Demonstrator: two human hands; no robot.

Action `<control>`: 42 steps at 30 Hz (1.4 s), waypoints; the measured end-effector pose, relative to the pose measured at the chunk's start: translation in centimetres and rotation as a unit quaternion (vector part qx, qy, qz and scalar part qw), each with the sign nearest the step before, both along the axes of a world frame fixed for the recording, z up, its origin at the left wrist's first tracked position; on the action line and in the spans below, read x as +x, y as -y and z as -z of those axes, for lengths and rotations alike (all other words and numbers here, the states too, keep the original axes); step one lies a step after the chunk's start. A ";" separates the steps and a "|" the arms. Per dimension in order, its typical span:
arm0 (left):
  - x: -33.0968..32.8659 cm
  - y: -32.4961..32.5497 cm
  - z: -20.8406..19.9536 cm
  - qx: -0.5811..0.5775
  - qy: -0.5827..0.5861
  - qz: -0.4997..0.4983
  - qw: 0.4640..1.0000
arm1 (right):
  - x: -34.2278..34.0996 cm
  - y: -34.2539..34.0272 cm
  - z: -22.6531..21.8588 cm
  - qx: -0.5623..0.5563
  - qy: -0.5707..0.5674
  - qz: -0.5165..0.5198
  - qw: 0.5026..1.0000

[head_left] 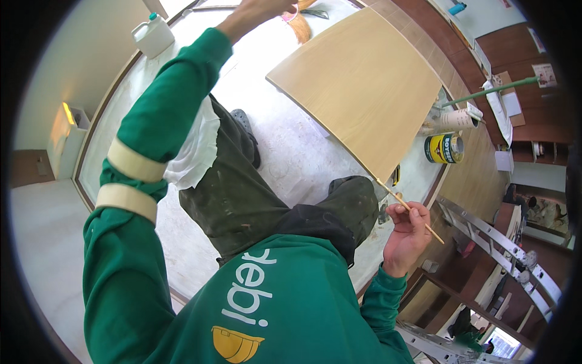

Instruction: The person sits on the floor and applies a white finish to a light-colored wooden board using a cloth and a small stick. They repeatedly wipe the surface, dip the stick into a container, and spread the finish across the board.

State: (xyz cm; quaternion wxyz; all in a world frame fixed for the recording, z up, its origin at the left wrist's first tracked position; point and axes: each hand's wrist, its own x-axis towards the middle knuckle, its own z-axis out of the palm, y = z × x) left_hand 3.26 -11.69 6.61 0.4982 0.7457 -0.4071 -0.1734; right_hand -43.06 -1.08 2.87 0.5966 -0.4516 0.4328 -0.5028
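My right hand pinches a thin wooden-handled paintbrush between thumb and fingers. Its tip meets the near edge of a flat light-wood panel, close to the panel's right corner; whether it touches I cannot tell. At the top edge of the view, my left hand reaches forward beyond the panel's left side, its fingers partly cut off. Just beside those fingers lies a broom-like bundle of orange-brown bristles. What the left hand holds, if anything, does not show.
An opened yellow-and-dark paint can stands right of the panel, near a pale cylinder and a green pole. A white jug is at the far left. A metal ladder leans at right. A white cloth lies by my left leg.
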 end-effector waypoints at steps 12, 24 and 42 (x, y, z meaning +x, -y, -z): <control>-17.3 -11.8 13.8 0.059 -0.284 -0.150 0.945 | -2.0 2.6 1.9 0.065 0.077 0.026 0.995; -14.5 -8.1 19.8 -0.143 -0.276 -0.157 0.937 | -1.9 0.1 0.5 0.068 0.035 0.020 0.997; -15.5 -8.8 21.1 -0.062 -0.162 -0.110 0.979 | 1.3 -1.5 -0.8 0.031 -0.001 -0.042 0.999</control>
